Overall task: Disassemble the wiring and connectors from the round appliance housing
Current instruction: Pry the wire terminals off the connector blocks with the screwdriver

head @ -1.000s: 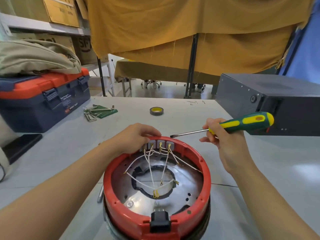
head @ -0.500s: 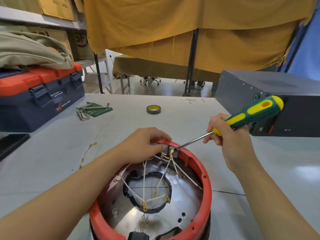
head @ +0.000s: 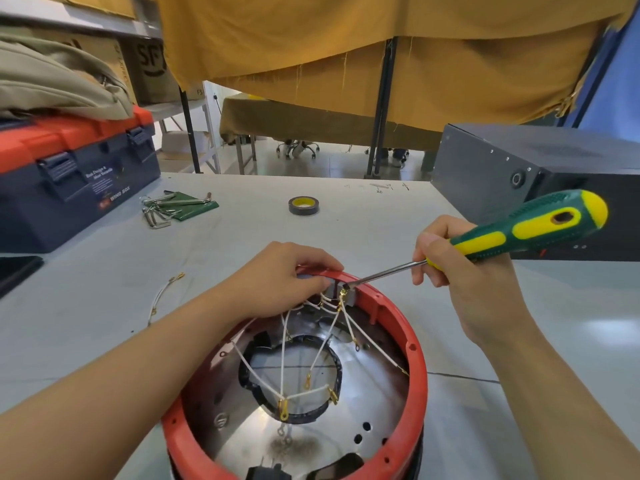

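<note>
The right hand (head: 460,271) is wrapped round the green-and-yellow screwdriver (head: 512,233), gripping low on the handle where it meets the shaft, so the butt sticks up and away to the far right. The blade slants down to the left and its tip sits at the grey terminal block (head: 341,294) on the far inner wall of the round housing (head: 414,344), right at a brass connector there. The left hand (head: 277,282) lies over the far rim just left of the block, fingers curled down onto it; whether they pinch a wire or only steady the block I cannot tell.

The step in hand looks to be freeing a connector from the block. To do it well, keep the tip squarely seated before any force goes on, and lever or turn in small amounts: the left fingertips are just beside the blade, and a slip would run straight at them. Holding the red rim down firmly with the left hand should stop the housing rocking, as it stands tilted on the tabletop (head: 104,306).

The white wires (head: 284,355) fan from the block down to brass lugs near the dark central opening; pull by the lug, not the lead.

One loose wire (head: 162,296) lies on the tabletop to the left. Further off are hex keys (head: 162,209), a roll of tape (head: 303,206), a toolbox (head: 69,174) at far left and a dark metal box (head: 502,168) at far right.
</note>
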